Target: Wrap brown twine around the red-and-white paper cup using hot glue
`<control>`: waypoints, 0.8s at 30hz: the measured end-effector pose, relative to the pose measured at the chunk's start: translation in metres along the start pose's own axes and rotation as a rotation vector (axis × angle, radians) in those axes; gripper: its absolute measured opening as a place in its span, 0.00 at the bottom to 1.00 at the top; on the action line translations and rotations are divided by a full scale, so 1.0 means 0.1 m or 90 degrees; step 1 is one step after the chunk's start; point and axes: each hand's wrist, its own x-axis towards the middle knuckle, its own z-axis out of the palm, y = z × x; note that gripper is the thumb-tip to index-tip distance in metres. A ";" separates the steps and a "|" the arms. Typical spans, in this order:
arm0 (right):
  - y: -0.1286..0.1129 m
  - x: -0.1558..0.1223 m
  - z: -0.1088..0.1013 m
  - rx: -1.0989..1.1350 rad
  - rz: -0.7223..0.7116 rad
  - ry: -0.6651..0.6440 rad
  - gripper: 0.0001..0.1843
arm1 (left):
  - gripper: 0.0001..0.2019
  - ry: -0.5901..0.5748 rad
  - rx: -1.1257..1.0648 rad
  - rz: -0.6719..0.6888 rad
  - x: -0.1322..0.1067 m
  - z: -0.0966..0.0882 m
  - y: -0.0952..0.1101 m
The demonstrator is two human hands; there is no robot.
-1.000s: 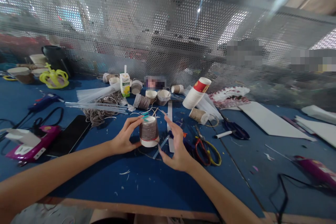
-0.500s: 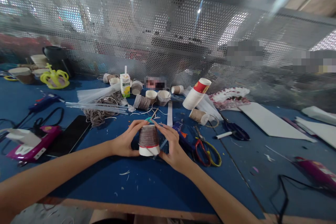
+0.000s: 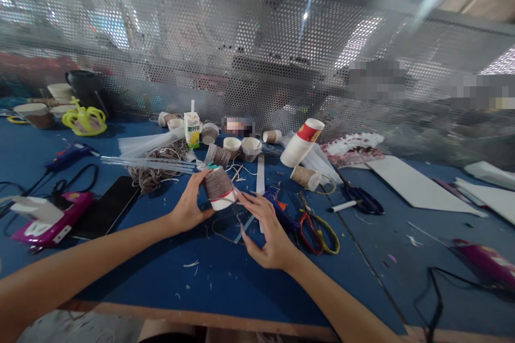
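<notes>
A paper cup (image 3: pixel 218 183) wound with grey-brown yarn is tilted, its white rim and red band facing down to the right. My left hand (image 3: pixel 189 204) grips it from the left, fingers at the narrow end, where something teal shows. Close by on the right, my right hand (image 3: pixel 263 230) has its fingers apart, the fingertips near or touching the cup's rim. A loose strand of yarn (image 3: pixel 219 235) hangs below the cup onto the blue table (image 3: pixel 161 284). Behind the hands stand more yarn-wrapped cups and a tangled heap of yarn (image 3: pixel 155 169).
Scissors (image 3: pixel 319 233) with red and yellow handles lie right of my right hand. Stacked paper cups (image 3: pixel 298 150) lean behind them. A phone (image 3: pixel 107 209) and a purple glue gun (image 3: pixel 60 220) lie left. A juice carton (image 3: pixel 192 129) stands at the back.
The cup has tipped from upright and moved slightly up and left with my left hand. My right hand has come off its side, lower, fingers spreading.
</notes>
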 end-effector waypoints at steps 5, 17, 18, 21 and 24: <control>-0.02 -0.02 -0.10 0.048 -0.075 0.054 0.26 | 0.37 0.020 -0.017 -0.067 0.02 0.03 -0.02; 0.27 -0.10 0.03 -0.443 0.370 0.016 0.24 | 0.36 -0.031 -0.172 -0.013 0.01 0.02 -0.06; 0.30 -0.12 0.04 -0.480 0.406 -0.011 0.20 | 0.36 -0.037 -0.178 -0.017 0.01 0.02 -0.06; 0.35 -0.14 0.01 -0.524 0.439 -0.098 0.15 | 0.35 -0.061 -0.168 -0.054 0.03 -0.01 -0.05; 0.40 -0.11 -0.06 -0.505 0.441 -0.131 0.17 | 0.35 -0.068 -0.175 -0.092 0.04 -0.03 -0.03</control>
